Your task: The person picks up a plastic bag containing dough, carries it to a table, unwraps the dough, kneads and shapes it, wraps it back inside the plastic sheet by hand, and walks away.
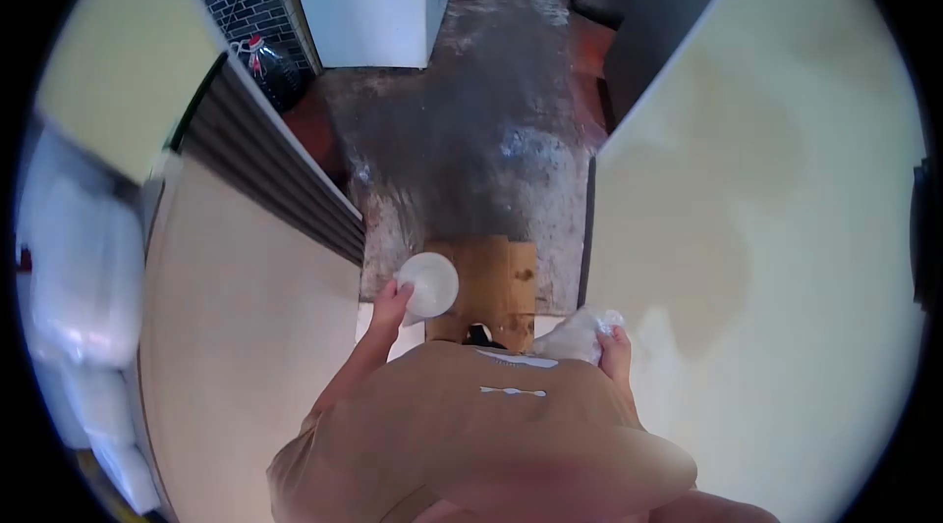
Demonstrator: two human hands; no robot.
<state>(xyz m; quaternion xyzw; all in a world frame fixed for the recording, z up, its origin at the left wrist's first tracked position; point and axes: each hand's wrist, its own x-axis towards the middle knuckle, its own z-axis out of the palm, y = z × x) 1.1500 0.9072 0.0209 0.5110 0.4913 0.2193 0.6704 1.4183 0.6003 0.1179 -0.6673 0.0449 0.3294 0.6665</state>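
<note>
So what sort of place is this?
Probably a back kitchen or storeroom, though I can't be sure: the white freezer-like cabinet, big red-capped dark jug and worn, stained floor suggest it.

White container (432,279): smooth, plastic-looking. Clear bag (573,336): thin plastic, crinkled, shiny. Cardboard (476,277): matt, stained. Floor (442,140): rough, worn, patchy sheen. Shirt (393,425): matt cloth. Wrapped packs (88,268): glossy plastic film.

The brown shirt (422,435) partly hides the plastic bag (573,334).
</note>
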